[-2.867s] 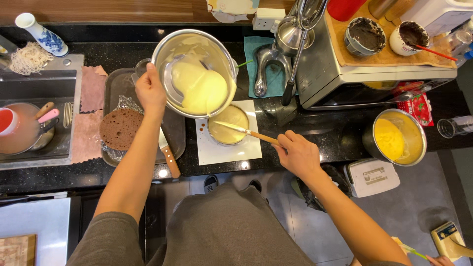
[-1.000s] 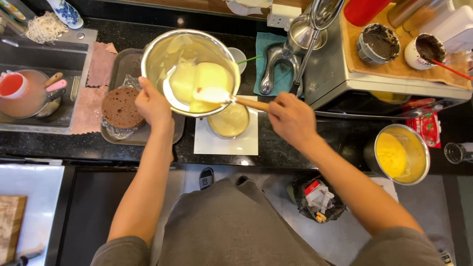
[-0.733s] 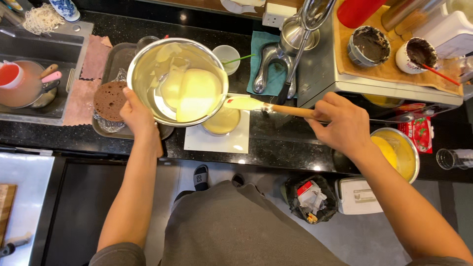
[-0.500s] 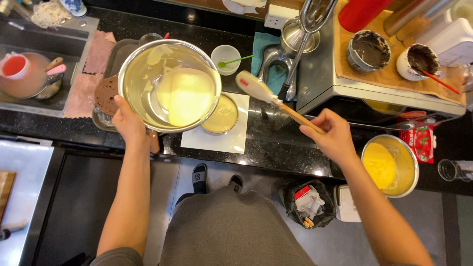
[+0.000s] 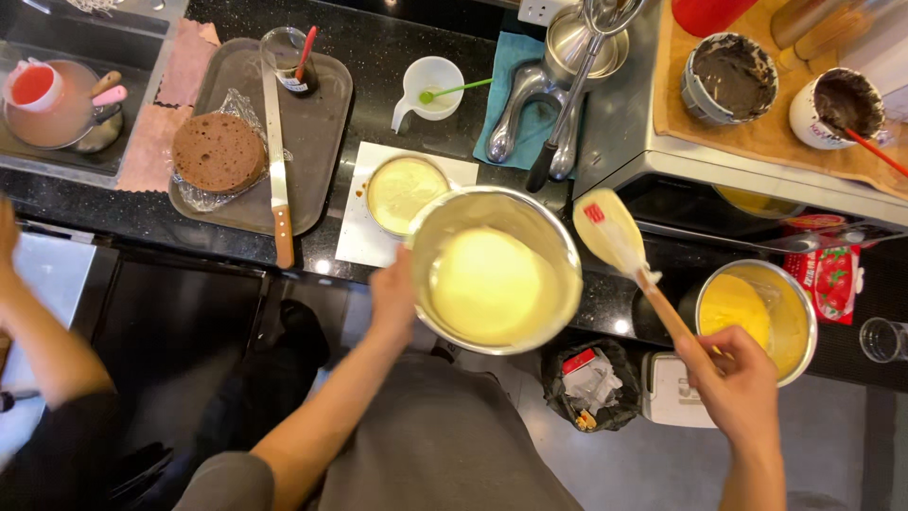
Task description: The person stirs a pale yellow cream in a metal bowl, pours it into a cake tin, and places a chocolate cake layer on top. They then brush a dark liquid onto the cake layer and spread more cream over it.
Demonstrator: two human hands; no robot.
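steel bowl (image 5: 492, 270) of pale batter is hovering at worktop (image 5: 397, 28) edge, overlapping a filled round tin (image 5: 405, 192). left hand (image 5: 394, 295) is grasping its rim; right hand (image 5: 742, 383) is clenching a spatula (image 5: 629, 255) beside it.

Shiny metal bowl (image 5: 558, 248); wooden-handled spatula (image 5: 624, 251); glossy black counter (image 5: 378, 38).

Shiny steel mixing bowl (image 5: 558, 248) of pale yellow batter (image 5: 485, 284); cream spatula (image 5: 624, 248), tan wooden handle; round brown cake (image 5: 218, 151).
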